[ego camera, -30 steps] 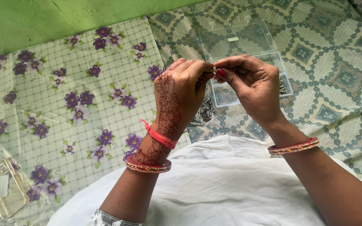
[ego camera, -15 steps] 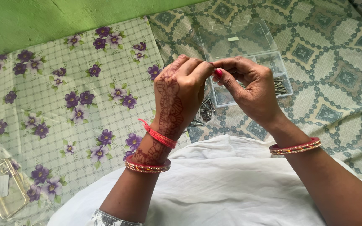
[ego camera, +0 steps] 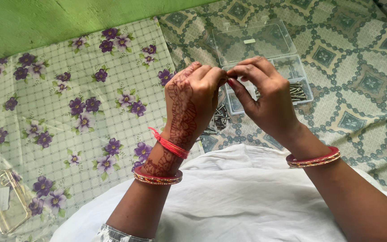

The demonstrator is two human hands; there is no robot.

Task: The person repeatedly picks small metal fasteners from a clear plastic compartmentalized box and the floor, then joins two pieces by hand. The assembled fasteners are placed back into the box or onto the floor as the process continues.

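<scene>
Left hand (ego camera: pixel 192 101) and right hand (ego camera: pixel 265 96) meet fingertip to fingertip, fingers pinched narrow on a small part, mostly hidden, above the clear plastic box (ego camera: pixel 265 45) holding screws (ego camera: pixel 297 92).

Looks like a home, prob. a bed or floor seat: patterned bedsheet (ego camera: pixel 350 67), floral plastic cloth (ego camera: pixel 68 103), green wall (ego camera: pixel 45 22), clear plastic box (ego camera: pixel 265 49) of small metal parts.
</scene>
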